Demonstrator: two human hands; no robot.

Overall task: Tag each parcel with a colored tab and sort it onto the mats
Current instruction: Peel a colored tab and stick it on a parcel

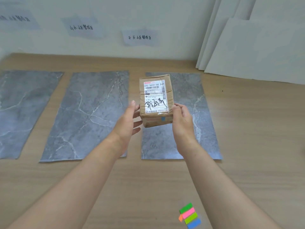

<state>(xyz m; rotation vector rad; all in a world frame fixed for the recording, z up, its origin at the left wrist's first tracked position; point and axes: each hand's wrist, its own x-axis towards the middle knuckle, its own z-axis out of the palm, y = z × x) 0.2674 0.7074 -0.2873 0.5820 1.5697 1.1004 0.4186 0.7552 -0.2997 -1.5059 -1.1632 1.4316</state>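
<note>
Where the parcel (155, 100) is: between both hands, over the near part of the right mat (203, 113); whether its bottom already touches the mat, I cannot tell.
Left hand (130, 119): fingers nearly straight and spread, supporting the left side from low down; thumb up beside the edge.
Right hand (181, 119): wraps the near right corner, thumb on the top edge; its other fingers are hidden.
Step in hand: I judge it is the placing. Better to lower the box flat, inside the mat borders, and release only when it sits.
Long axis: runs away from the person toward the wall (148, 14); shipping label (154, 96) faces up.
Near end: the short face with the blue tab (163, 119) looks toward the person.
</note>
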